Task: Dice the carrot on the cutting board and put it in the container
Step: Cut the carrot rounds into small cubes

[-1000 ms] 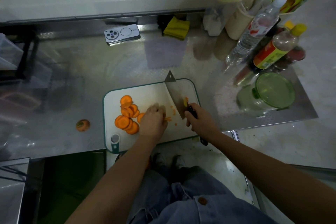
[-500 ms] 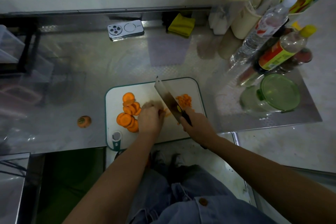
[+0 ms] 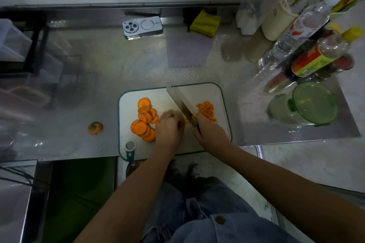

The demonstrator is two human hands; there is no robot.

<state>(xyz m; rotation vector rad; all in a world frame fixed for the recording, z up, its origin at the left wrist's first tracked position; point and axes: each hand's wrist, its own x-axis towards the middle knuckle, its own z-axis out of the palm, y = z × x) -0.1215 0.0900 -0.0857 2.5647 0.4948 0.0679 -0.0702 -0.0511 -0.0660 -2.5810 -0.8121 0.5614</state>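
Note:
A white cutting board (image 3: 197, 90) with a green rim lies at the counter's front edge. Orange carrot rounds (image 3: 145, 122) are piled on its left half. A small heap of diced carrot (image 3: 207, 111) lies on its right half. My right hand (image 3: 209, 132) grips the handle of a cleaver (image 3: 180, 100), whose blade slants across the board's middle. My left hand (image 3: 169, 126) rests with curled fingers on carrot pieces just left of the blade; those pieces are mostly hidden. A clear container with a green lid (image 3: 314, 102) stands to the right of the board.
A carrot end (image 3: 95, 128) lies on the steel counter left of the board. A phone (image 3: 142, 26) and a yellow cloth (image 3: 205, 23) sit at the back. Bottles (image 3: 316, 59) crowd the right rear. A peeler (image 3: 130, 150) rests on the board's front left corner.
The cleaver swung from right of the diced heap to its left, uncovering the heap. My left hand stayed on the pieces beside the blade.

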